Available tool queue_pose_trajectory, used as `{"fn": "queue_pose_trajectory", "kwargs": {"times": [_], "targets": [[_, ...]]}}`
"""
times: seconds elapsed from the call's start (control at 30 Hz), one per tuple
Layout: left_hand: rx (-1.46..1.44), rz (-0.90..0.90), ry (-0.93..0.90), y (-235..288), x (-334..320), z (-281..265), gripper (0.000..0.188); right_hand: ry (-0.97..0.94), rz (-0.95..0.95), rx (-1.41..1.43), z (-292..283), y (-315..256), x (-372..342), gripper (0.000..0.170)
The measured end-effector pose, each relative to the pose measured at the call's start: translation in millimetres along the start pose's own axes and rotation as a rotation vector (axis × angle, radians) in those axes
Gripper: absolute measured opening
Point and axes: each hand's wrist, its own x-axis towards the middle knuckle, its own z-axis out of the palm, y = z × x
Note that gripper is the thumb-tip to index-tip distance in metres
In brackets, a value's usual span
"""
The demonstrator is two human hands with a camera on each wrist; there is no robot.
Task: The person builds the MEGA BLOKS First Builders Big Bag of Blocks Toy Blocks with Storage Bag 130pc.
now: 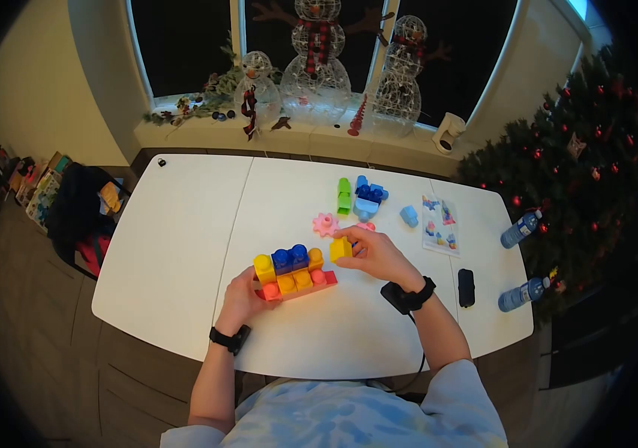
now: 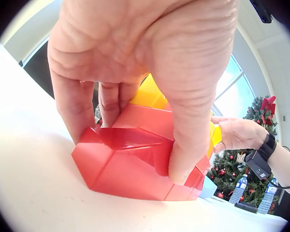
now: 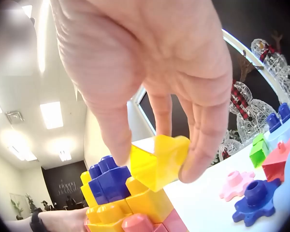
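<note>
A stepped build of toy building blocks stands on the white table [image 1: 177,246], with red and pink blocks at the bottom, yellow ones above and a dark blue block [image 1: 290,259] on top. My left hand [image 1: 241,302] grips its left end; in the left wrist view, thumb and fingers straddle the red block [image 2: 130,169] at the base. Between the thumb and fingers of my right hand [image 1: 377,257] is a small yellow block [image 3: 157,162], pinched just right of the build's upper row. In the right wrist view this block overlaps the build's yellow part.
Beyond the right hand lie a pink gear [image 1: 326,225], a dark blue gear [image 3: 255,200], a green block [image 1: 343,196], a cluster of blue blocks [image 1: 367,201] and a light blue block [image 1: 408,216]. Rightward are a picture sheet [image 1: 441,224], a black phone [image 1: 467,287] and two water bottles [image 1: 520,228].
</note>
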Motion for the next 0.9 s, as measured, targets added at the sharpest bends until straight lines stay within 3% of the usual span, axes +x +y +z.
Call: {"fn": "queue_pose_trajectory", "kwargs": {"times": [0.03, 0.1, 0.13, 0.2, 0.3, 0.5, 0.9], "targets": [[-0.012, -0.001, -0.001, -1, 0, 0, 0.060, 0.000, -0.001, 0.001, 1, -3, 5, 0.039], [-0.014, -0.005, -0.008, -1, 0, 0, 0.061, 0.042, 0.058, 0.364, 7, -8, 13, 0.034], [-0.017, -0.007, -0.016, 0, 0, 0, 0.062, 0.045, 0.058, 0.365, 13, -8, 17, 0.034], [-0.005, 0.000, -0.019, 4, 0, -2, 0.063, 0.146, -0.088, 0.427, 28, -3, 23, 0.034], [-0.029, -0.010, -0.027, 0, 0, 0, 0.064, 0.124, -0.177, 0.550, 39, -3, 28, 0.038], [-0.008, -0.006, -0.033, 0, 2, -1, 0.065, -0.100, -0.184, 0.346, 40, 10, 31, 0.041], [0.034, 0.029, -0.015, 12, 0, -4, 0.062, -0.073, -0.180, 0.193, 47, 1, 29, 0.042]]}}
